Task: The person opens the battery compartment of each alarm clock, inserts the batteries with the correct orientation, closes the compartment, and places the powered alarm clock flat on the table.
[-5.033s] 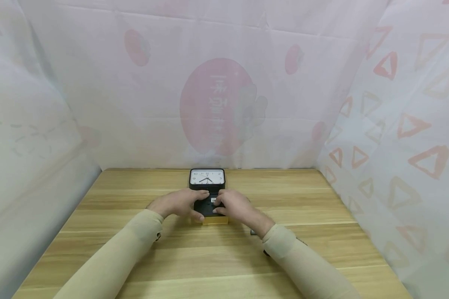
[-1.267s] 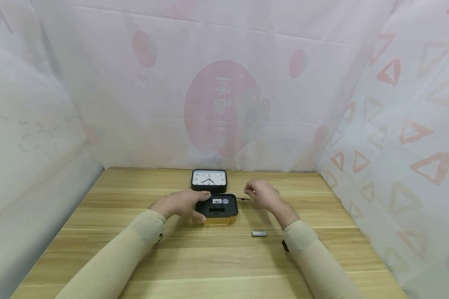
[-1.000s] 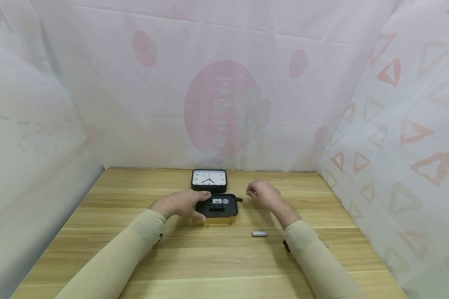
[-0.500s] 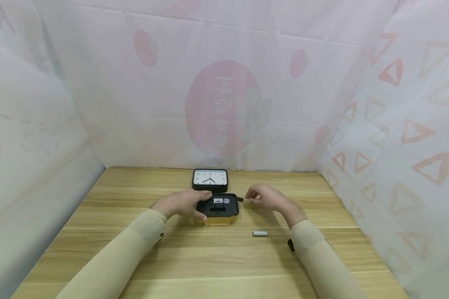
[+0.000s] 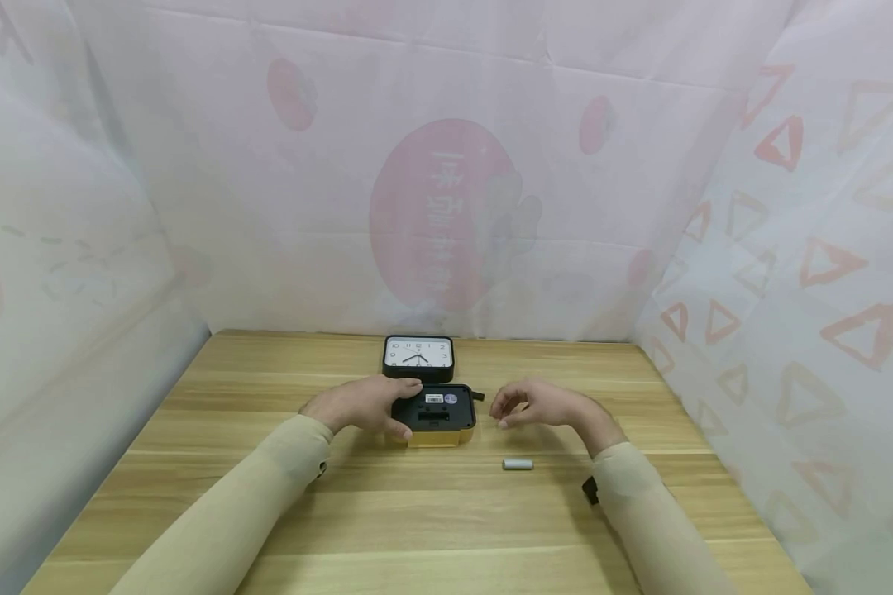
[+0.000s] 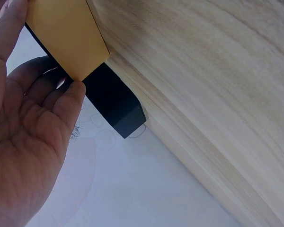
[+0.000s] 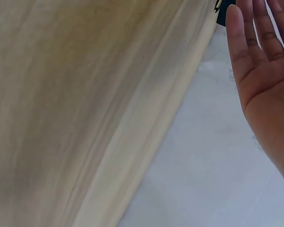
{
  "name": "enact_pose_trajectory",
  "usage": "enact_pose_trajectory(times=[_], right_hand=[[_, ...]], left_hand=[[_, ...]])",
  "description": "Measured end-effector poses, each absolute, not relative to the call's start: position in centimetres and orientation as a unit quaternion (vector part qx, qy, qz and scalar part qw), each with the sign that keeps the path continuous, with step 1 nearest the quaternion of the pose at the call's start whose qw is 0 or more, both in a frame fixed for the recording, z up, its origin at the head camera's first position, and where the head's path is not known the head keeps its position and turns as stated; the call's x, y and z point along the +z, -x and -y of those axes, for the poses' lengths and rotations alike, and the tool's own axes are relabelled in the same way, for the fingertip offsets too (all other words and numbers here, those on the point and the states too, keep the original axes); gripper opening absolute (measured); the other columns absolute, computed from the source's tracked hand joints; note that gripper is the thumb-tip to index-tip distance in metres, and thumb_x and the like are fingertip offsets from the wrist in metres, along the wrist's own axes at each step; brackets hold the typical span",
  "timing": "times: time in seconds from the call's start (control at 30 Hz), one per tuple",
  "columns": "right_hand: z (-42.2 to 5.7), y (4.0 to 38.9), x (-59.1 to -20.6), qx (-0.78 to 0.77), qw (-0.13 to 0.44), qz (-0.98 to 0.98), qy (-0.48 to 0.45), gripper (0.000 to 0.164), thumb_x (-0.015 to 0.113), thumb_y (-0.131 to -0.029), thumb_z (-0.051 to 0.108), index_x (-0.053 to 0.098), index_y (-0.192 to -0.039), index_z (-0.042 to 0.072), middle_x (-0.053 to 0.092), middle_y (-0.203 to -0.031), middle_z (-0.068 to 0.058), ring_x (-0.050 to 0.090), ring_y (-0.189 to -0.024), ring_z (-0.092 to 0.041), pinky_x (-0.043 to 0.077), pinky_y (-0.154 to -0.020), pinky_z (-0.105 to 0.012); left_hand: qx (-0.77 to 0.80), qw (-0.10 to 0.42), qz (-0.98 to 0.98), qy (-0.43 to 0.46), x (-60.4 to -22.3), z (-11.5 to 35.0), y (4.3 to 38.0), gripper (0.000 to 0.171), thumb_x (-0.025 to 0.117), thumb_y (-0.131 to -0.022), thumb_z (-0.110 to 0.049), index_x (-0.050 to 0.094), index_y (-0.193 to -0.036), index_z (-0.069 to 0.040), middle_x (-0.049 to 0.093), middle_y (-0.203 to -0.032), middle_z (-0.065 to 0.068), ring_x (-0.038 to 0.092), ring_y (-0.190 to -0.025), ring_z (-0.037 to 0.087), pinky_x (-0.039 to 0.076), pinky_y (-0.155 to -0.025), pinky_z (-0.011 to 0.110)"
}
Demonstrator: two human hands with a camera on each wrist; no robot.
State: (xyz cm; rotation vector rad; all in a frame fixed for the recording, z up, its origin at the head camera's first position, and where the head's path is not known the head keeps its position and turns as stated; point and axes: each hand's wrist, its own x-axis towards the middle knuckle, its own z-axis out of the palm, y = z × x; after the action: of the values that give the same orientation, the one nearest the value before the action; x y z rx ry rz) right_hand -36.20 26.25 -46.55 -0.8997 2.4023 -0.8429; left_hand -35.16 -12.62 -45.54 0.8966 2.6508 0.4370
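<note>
A gold-sided clock (image 5: pixel 446 423) lies face down on the table, its black back up and the battery slot in that back uncovered. My left hand (image 5: pixel 362 406) grips its left end between thumb and fingers; the left wrist view shows fingertips along the gold side (image 6: pixel 71 38). Just off the clock's right side lies a small black battery cover (image 5: pixel 478 396). To the right of that, my right hand (image 5: pixel 539 405) hovers over the table, fingers loosely bent and nothing held. A silver-grey battery (image 5: pixel 518 464) lies on the table in front of this hand.
A second clock, black with a white face (image 5: pixel 418 354), stands directly behind the gold one, near the table's back edge. Printed cloth (image 5: pixel 446 207) hangs behind the wooden table (image 5: pixel 387 529) and along both sides.
Both hands were at the gold clock's back at first. The battery and cover now lie on the table. My right hand let go of the cover, then shifted slightly toward me and right; my left stayed put.
</note>
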Motion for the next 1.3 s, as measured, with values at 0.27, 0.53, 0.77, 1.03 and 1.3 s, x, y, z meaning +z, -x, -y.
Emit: enact_pose_trajectory(times=[0.27,0.53,0.77,1.03,1.3], right_hand=[[-26.6,35.3,-46.7,-0.304,0.256,-0.852,0.34,0.028,0.084,-0.11,0.019,0.081,-0.134,0.005,0.083,-0.133,-0.01,0.076,-0.124,-0.02,0.063,-0.11,-0.032],[-26.7,34.5,-46.9,-0.301,0.285,-0.85,0.326,0.024,0.087,-0.108,0.019,0.082,-0.13,0.012,0.079,-0.13,-0.002,0.074,-0.121,-0.014,0.062,-0.108,-0.03],[-26.8,33.7,-47.0,-0.29,0.291,-0.853,0.324,0.017,0.089,-0.106,0.017,0.082,-0.121,0.014,0.08,-0.123,-0.001,0.075,-0.114,-0.014,0.063,-0.099,-0.026],[-26.4,33.1,-47.2,-0.273,0.287,-0.858,0.327,0.013,0.091,-0.104,0.014,0.081,-0.113,0.013,0.08,-0.116,0.002,0.073,-0.103,-0.008,0.062,-0.089,-0.022],[-26.0,33.1,-47.2,-0.255,0.272,-0.869,0.325,0.009,0.087,-0.104,0.008,0.081,-0.109,0.011,0.078,-0.108,0.004,0.07,-0.097,-0.006,0.06,-0.086,-0.021]], left_hand=[[0.15,0.153,-0.925,-0.315,-45.7,12.6,35.3,0.096,0.093,-0.102,-0.047,0.049,-0.179,-0.011,0.045,-0.19,0.01,0.047,-0.172,0.048,0.041,-0.143,0.064],[0.147,0.152,-0.925,-0.315,-45.6,12.5,35.3,0.096,0.092,-0.102,-0.048,0.048,-0.18,-0.012,0.044,-0.19,0.009,0.048,-0.172,0.047,0.041,-0.143,0.064],[0.148,0.152,-0.925,-0.315,-45.6,12.5,35.2,0.097,0.093,-0.102,-0.048,0.049,-0.179,-0.011,0.045,-0.19,0.01,0.049,-0.171,0.047,0.042,-0.143,0.064],[0.148,0.153,-0.925,-0.314,-45.6,12.5,35.2,0.097,0.093,-0.101,-0.047,0.049,-0.179,-0.011,0.045,-0.19,0.011,0.049,-0.171,0.048,0.042,-0.143,0.064],[0.152,0.155,-0.926,-0.31,-45.4,12.6,35.0,0.096,0.092,-0.102,-0.047,0.048,-0.18,-0.012,0.044,-0.19,0.01,0.048,-0.172,0.047,0.041,-0.143,0.064]])
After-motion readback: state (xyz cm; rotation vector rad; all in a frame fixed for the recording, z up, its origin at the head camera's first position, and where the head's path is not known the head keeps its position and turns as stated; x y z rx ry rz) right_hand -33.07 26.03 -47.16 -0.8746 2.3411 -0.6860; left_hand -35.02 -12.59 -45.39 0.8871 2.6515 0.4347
